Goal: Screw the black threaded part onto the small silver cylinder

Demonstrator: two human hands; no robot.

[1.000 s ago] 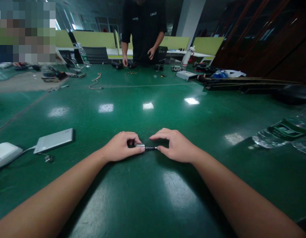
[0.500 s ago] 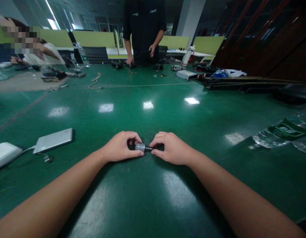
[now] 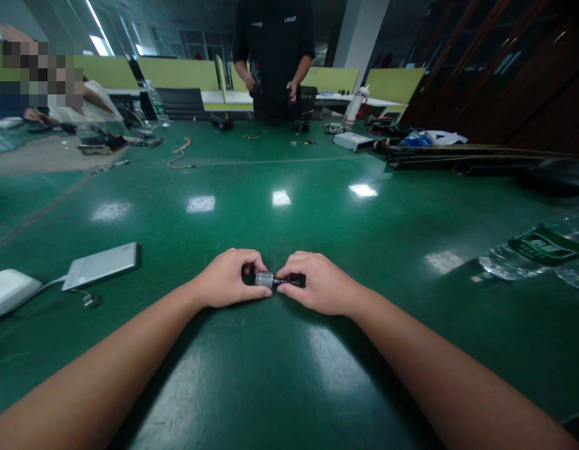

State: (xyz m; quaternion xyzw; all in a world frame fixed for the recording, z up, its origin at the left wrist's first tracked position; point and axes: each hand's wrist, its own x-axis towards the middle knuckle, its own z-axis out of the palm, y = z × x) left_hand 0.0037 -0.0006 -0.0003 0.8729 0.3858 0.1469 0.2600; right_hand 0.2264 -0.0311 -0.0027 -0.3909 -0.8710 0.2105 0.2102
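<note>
Green tabletop (image 3: 280,375) beneath, the left hand's (image 3: 231,279) fingers pinch a grey cylinder (image 3: 264,279), the right's (image 3: 317,284) its dark shaft (image 3: 289,282).

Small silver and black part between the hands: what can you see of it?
The part lies sideways: a wider, silvery cylinder that looks metal, held by the left hand, then a thin, dark, seemingly ridged section. The right hand flanks that section with its fingertips, contact unclear. Below is the green table.

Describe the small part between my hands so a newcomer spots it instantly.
On the green table, look between the left hand and right hand. It's a small silver cylinder with a thin dark shaft, unlike the flat pale box off left.
</note>
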